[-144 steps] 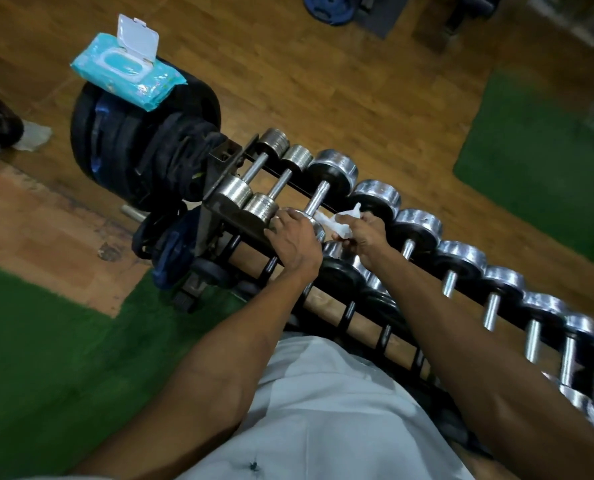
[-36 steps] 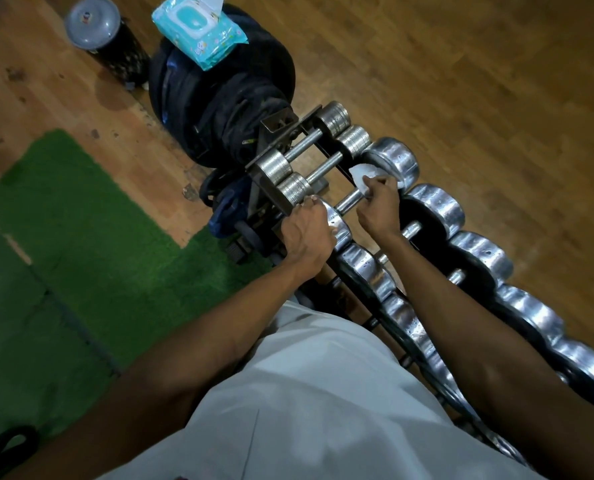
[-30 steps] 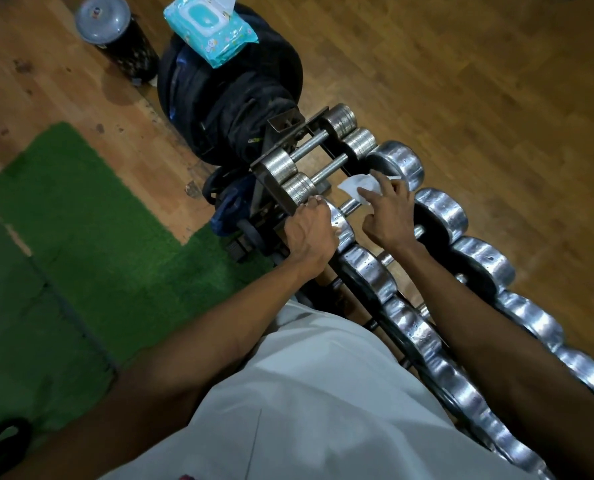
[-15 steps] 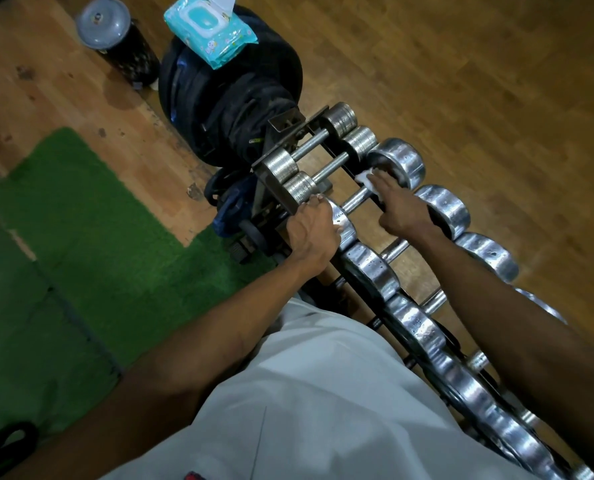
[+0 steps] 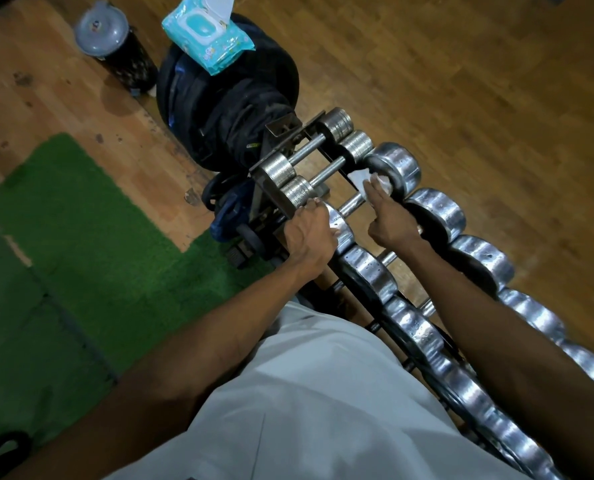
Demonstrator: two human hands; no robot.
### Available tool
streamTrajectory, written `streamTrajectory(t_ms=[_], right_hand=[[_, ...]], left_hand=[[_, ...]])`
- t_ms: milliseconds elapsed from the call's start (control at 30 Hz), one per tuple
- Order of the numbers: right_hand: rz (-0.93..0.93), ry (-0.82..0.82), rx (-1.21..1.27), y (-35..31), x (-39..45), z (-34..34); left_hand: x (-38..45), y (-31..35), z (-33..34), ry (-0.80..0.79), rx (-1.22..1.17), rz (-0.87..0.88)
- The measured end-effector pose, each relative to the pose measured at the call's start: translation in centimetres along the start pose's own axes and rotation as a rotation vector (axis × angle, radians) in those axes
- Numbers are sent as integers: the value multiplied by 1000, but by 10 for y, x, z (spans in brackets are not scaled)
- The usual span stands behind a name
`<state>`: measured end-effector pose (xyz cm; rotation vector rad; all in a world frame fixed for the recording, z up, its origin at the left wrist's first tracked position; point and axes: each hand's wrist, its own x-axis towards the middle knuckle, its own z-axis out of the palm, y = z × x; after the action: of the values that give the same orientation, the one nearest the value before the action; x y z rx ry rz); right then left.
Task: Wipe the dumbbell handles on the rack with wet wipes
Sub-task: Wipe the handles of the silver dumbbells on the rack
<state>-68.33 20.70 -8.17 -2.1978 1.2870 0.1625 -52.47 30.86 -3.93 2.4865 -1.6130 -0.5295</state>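
A long rack [image 5: 271, 174] carries a row of chrome dumbbells running from the upper middle to the lower right. My left hand [image 5: 307, 233] grips the near chrome head of the third dumbbell [image 5: 340, 225]. My right hand [image 5: 387, 220] holds a white wet wipe [image 5: 363, 178] against the far end of that dumbbell's handle [image 5: 352, 205], next to its far head [image 5: 397, 169]. The fingers lie over the wipe; how they curl under it is hidden. Two smaller dumbbells [image 5: 309, 157] sit at the rack's left end.
A blue pack of wet wipes [image 5: 207, 32] with its lid open lies on a stack of black weight plates [image 5: 226, 102] left of the rack. A dark lidded bin [image 5: 115, 46] stands on the wooden floor. Green turf mat [image 5: 80, 237] covers the left.
My right hand slid the wipe back and forth along the third dumbbell's handle and now sits at its far end. My left hand has stayed on the near head.
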Motion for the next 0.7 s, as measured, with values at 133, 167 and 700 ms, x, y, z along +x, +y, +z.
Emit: streamTrajectory(t_ms=[133, 167, 700], right_hand=[[-12, 17, 98, -20, -11, 22], [9, 48, 110, -27, -16, 26], [600, 172, 1122, -73, -11, 30]], left_hand=[[2, 0, -3, 4, -23, -21], [2, 1, -4, 3, -25, -30], [7, -9, -6, -22, -95, -64]])
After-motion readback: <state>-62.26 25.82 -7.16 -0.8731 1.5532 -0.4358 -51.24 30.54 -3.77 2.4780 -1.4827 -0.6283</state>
